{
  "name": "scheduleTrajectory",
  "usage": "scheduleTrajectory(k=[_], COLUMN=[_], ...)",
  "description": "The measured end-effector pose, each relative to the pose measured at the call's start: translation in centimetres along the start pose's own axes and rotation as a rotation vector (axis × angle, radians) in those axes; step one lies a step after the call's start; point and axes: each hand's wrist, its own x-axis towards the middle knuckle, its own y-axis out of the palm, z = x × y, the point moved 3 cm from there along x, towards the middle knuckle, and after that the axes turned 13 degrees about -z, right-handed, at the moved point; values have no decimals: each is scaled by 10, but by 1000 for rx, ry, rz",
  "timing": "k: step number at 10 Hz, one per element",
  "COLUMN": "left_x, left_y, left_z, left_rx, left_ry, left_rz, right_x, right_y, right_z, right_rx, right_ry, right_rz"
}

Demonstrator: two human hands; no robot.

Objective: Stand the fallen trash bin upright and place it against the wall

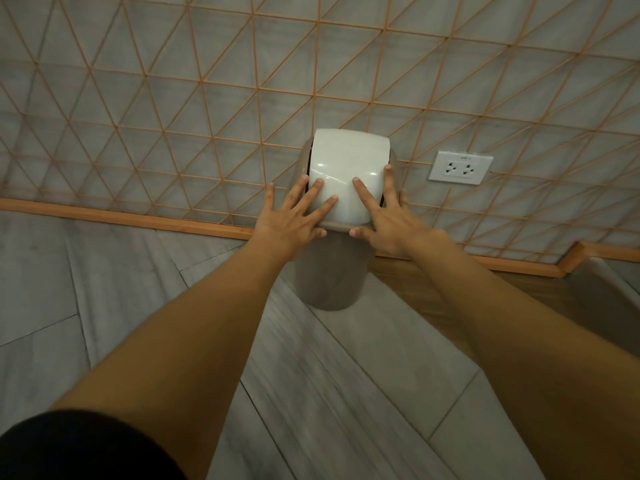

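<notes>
Bin (329, 285) stands upright at the far wall (173, 98); left hand (294, 223) and right hand (388, 226) rest flat, fingers spread, gripping nothing. Likely light, glossy lid (349, 168) slippery; hold the rim.

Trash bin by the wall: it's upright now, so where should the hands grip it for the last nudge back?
Grip the trash bin by its tan rim under the white swing lid, from both sides. The lid probably pivots and would give under pressure. The left hand and right hand rest flat on top.
</notes>
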Motion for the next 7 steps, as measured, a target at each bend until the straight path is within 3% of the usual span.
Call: scheduleTrajectory(k=[4,7], left_x=[-15,-34], left_y=[-5,-91], left_z=[-1,12], left_rx=[-105,-346], left_ry=[22,-71], left_rz=[-45,-10], right_x=[-10,-43], right_y=[-12,-87], right_z=[9,44], right_rx=[-63,-194], right_ry=[2,-132], right_rz=[-29,-177])
